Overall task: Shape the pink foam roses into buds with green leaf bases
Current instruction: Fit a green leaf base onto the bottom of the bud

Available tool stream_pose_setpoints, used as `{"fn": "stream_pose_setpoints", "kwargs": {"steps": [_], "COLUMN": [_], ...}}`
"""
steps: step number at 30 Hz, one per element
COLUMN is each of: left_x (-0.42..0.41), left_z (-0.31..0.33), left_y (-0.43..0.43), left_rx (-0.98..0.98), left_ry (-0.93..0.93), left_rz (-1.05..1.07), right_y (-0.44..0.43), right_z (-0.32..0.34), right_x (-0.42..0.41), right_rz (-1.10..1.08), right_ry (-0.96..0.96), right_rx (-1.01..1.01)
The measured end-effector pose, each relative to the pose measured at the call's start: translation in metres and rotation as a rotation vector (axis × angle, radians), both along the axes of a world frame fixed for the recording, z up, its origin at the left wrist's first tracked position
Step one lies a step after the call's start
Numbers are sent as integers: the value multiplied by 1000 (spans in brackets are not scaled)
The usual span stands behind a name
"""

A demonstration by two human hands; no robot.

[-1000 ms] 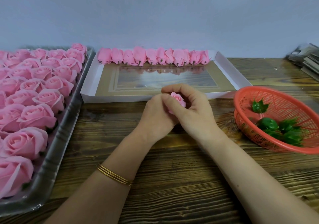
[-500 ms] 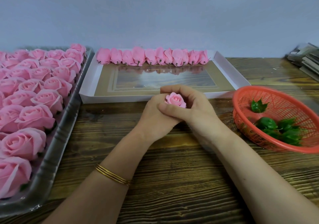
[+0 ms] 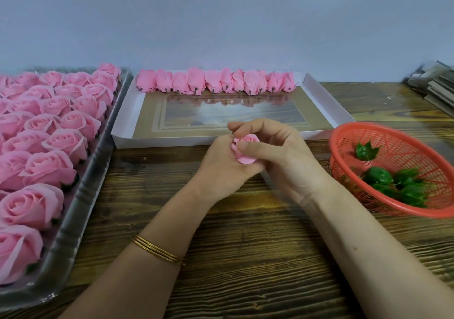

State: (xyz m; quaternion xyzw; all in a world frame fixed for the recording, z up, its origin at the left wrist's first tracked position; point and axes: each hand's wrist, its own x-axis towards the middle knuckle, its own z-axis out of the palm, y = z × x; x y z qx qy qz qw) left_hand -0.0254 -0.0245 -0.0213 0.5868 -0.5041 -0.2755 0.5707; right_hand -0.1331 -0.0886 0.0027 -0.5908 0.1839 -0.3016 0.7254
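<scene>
Two hands hold one pink foam rose (image 3: 245,148) just above the middle of a wooden table (image 3: 245,257).

Along the left edge, a long metal tray (image 3: 81,210) is packed with rows of open pink roses (image 3: 49,169). Behind the hands lies a shallow white box (image 3: 328,100), with a row of finished buds (image 3: 213,81) lined against its far wall. At the right, a red mesh basket (image 3: 331,146) holds a few green leaf bases (image 3: 403,186). The left hand (image 3: 221,169) cups the rose from below and behind, fingers curled round it. The right hand (image 3: 282,154) arches over it, its thumb pressed across the petals at the front and its fingers bent over the top. Thin gold bangles (image 3: 157,250) circle the left wrist.
</scene>
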Motion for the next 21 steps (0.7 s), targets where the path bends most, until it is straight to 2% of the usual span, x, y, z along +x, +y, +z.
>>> {"fn": "stream_pose_setpoints", "kwargs": {"steps": [12,21], "left_x": [0,-1], "left_z": [5,3], "left_y": [2,0], "left_rx": [-53,-44], "left_ry": [102,151], "left_rz": [-41,-31], "right_y": [3,1], "right_z": [-1,1], "right_x": [3,8], "right_rz": [-3,-87], "right_ry": [-7,-16], "right_rx": [51,223]}}
